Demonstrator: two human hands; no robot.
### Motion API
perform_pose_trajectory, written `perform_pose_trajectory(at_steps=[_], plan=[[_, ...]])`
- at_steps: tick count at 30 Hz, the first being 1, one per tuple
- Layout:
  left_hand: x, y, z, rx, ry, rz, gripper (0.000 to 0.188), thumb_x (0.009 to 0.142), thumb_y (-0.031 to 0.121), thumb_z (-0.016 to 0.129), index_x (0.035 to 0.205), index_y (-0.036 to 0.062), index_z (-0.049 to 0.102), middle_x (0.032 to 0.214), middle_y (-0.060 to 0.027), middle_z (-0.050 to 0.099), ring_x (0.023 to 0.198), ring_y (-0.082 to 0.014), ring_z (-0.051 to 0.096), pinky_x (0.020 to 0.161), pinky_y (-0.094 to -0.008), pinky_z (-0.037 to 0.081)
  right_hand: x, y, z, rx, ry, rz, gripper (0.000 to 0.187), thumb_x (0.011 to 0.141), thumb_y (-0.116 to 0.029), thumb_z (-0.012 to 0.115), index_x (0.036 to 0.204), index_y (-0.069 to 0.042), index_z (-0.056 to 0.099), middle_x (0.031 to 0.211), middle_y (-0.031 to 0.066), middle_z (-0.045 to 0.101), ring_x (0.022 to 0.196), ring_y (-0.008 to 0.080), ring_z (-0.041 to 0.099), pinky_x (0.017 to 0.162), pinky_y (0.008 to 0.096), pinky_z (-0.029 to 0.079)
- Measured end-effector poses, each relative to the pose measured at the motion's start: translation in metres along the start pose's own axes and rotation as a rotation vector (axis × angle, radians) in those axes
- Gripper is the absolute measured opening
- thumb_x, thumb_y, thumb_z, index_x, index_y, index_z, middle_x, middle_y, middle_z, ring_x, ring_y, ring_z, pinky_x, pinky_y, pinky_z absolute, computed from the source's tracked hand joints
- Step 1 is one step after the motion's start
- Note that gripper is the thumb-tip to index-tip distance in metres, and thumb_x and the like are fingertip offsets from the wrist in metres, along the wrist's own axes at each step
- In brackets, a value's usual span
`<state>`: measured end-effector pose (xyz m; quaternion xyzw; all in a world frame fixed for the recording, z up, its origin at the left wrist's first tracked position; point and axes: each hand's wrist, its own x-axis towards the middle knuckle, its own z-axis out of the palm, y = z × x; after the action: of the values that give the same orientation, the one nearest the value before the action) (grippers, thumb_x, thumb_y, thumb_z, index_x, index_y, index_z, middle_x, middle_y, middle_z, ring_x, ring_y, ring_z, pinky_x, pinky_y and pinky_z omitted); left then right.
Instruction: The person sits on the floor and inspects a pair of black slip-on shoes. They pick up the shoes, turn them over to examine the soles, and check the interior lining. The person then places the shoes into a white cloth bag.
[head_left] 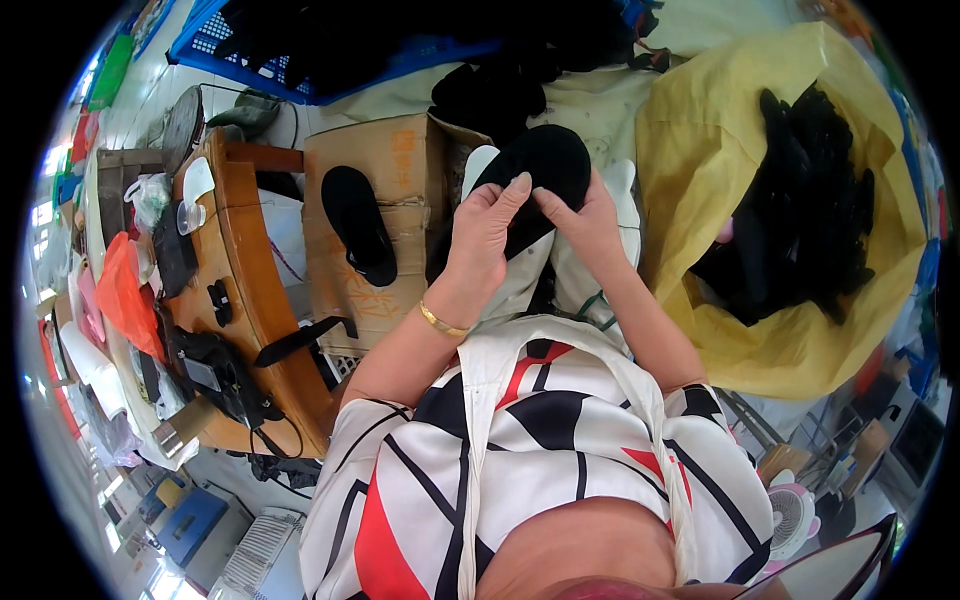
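Pinching a black insole (540,175) with our left hand (485,235) and right hand (590,225), fingers closed on its edges, we judge it light and floppy.

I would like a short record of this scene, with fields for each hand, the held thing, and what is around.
left hand: grips the black insole from its left side
right hand: pinches the same insole from the right
black insole: held up in front of the person, over a pale cloth
cardboard box: to the left, another black insole lying on it
yellow bag: to the right, open, full of black pieces
wooden table: far left, cluttered
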<state>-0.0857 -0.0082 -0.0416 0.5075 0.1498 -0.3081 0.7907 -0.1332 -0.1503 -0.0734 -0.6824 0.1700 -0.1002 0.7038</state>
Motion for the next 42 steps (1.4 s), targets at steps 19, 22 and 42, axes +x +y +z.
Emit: perform_pose_trajectory(at_steps=[19,22,42], plan=[[0.008,-0.018,-0.035,-0.269,-0.277,-0.009,0.019,0.093,0.013,0.063,0.11,0.0064,0.063,0.111,-0.0025,0.067,0.105,-0.0148,0.06,0.097,-0.0312,0.044,-0.015,-0.001,0.007,0.087,0.013,0.007,0.061,0.076,-0.029,0.083,0.116,0.0,0.048,0.103,0.0103,0.062,0.093,0.0165,0.059,0.082,0.0309,0.049],[0.008,-0.019,-0.035,-0.278,-0.272,-0.009,0.019,0.092,0.013,0.064,0.11,0.007,0.063,0.111,-0.0024,0.067,0.105,-0.0147,0.06,0.097,-0.0314,0.044,-0.015,-0.001,0.007,0.1,0.008,0.013,0.06,0.076,-0.028,0.083,0.117,0.0,0.048,0.104,0.0097,0.062,0.094,0.0159,0.058,0.083,0.0303,0.049],[-0.006,0.008,0.007,-0.27,-0.332,-0.03,0.073,0.1,0.054,0.03,0.154,0.0149,0.0,0.162,-0.0093,0.004,0.148,-0.0288,0.006,0.115,-0.0503,-0.004,-0.023,0.022,0.01,0.133,0.091,0.048,0.045,0.094,-0.024,0.063,0.127,0.002,0.047,0.116,0.01,0.057,0.105,0.016,0.055,0.089,0.0307,0.047]])
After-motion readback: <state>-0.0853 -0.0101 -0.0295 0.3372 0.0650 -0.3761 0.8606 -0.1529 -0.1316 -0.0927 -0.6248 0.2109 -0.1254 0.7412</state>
